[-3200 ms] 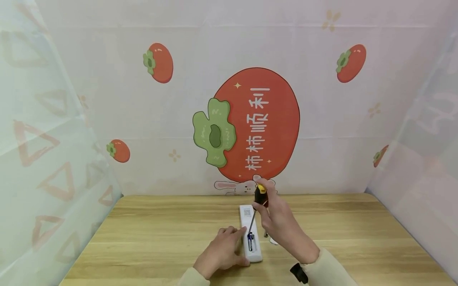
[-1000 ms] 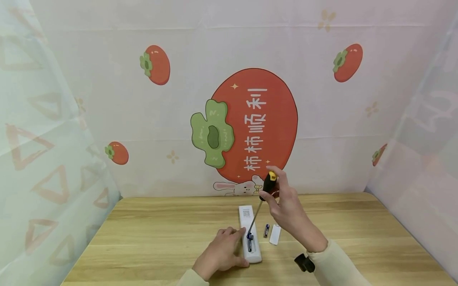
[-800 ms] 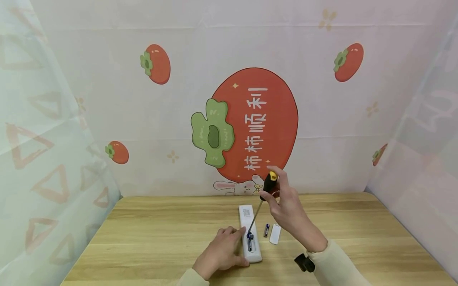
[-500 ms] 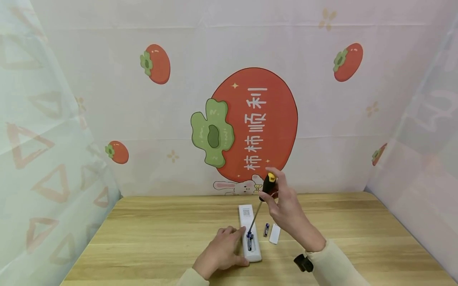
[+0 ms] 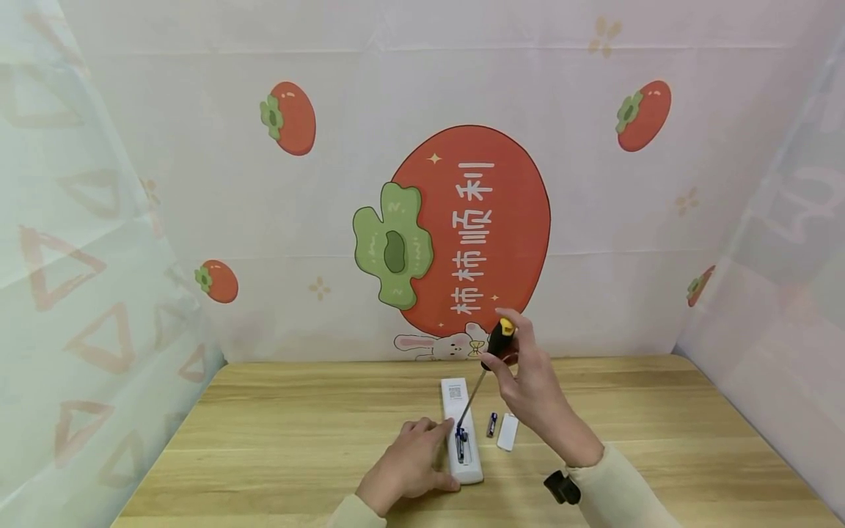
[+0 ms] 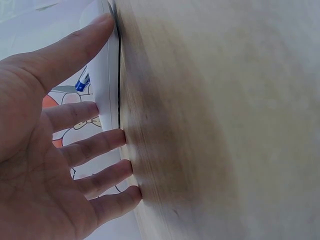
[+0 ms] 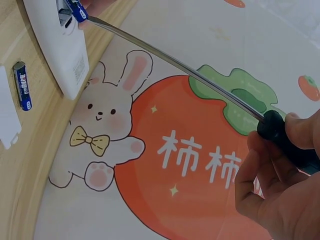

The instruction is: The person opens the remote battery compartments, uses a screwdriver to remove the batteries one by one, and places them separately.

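Observation:
A white remote control lies back-side up on the table, its battery slot uncovered. My left hand touches its left side with thumb and index finger, the other fingertips down at the table. My right hand grips the black and yellow handle of a screwdriver, forefinger bent over its end. The slanting metal shaft reaches the slot, its tip right at the blue end of a battery, which stands tilted up out of the slot in the right wrist view.
Right of the remote lie a loose blue battery and the small white battery cover on the wooden table. A printed cloth hangs behind, with more cloth at both sides.
Over three seconds my right hand has shifted right, leaning the screwdriver further and uncovering the loose battery and cover. In the last second it moves only slightly. My left hand stays in place.

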### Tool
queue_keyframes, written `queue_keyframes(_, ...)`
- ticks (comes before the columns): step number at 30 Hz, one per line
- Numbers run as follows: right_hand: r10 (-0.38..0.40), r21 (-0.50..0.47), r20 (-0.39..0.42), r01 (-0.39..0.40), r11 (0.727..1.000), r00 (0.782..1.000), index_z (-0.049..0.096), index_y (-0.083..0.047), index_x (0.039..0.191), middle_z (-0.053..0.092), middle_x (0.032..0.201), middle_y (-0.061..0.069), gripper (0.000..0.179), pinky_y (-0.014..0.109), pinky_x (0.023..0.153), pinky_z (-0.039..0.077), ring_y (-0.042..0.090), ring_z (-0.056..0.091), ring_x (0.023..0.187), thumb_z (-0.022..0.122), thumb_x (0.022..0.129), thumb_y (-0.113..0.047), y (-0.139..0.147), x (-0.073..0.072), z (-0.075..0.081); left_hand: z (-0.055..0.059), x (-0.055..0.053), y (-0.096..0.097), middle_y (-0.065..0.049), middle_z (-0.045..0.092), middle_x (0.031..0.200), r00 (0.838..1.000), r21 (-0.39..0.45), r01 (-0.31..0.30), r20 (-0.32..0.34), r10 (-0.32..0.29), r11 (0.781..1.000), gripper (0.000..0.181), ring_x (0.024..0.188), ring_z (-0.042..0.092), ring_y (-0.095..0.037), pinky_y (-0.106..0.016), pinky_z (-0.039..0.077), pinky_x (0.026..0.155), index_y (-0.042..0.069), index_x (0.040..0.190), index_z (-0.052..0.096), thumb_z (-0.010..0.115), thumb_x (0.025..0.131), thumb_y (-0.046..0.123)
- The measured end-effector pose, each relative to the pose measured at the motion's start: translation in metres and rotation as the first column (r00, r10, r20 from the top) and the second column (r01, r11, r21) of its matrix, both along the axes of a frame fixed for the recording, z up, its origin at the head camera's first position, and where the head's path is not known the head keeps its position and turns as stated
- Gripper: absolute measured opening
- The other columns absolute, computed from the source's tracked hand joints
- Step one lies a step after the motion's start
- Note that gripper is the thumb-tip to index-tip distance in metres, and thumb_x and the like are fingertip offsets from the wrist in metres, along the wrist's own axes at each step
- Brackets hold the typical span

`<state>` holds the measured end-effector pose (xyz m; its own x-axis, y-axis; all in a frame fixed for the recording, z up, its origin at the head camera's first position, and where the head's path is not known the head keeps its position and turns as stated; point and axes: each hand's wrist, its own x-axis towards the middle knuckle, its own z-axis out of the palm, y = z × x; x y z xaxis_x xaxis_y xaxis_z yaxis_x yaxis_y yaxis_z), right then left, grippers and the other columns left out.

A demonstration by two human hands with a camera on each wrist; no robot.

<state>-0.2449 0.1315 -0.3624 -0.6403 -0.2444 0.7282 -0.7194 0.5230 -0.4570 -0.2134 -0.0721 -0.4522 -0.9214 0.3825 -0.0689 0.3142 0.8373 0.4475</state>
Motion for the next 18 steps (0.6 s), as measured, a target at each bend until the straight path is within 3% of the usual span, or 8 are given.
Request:
queue_keyframes(12,-0.035,-0.009,-0.021,0.035,0.999,0.999,0.031,-0.011,0.148,0.064,0.095,0.007,0.077,0.031,0.065,0.057,0.016,0.064,0.078,0.074,0.087,0.007,0.009,-0.003,0.001,-0.001,0.000,0.000,-0.011,0.057,0.134,1.000,-0.003,-0.001,0.002,0.001,1.000,0.090,0.125,0.050,-0.037,-0.055,0.051,0.097,0.015,0.149,0.052,0.090,0.073,0.046)
queue_keyframes(18,-0.054,-0.018,-0.068,0.053,0.998,0.996,0.032,-0.008,0.147,0.064,0.092,0.010,0.078,0.033,0.064,0.057,0.017,0.064,0.078,0.075,0.084,0.010,0.014,-0.004,0.001,0.000,0.000,0.000,-0.011,0.057,0.135,1.000,0.001,-0.004,0.006,0.004,1.000,0.091,0.125,0.050,-0.037,-0.055,0.050,0.099,0.014,0.150,0.052,0.090,0.073,0.045)
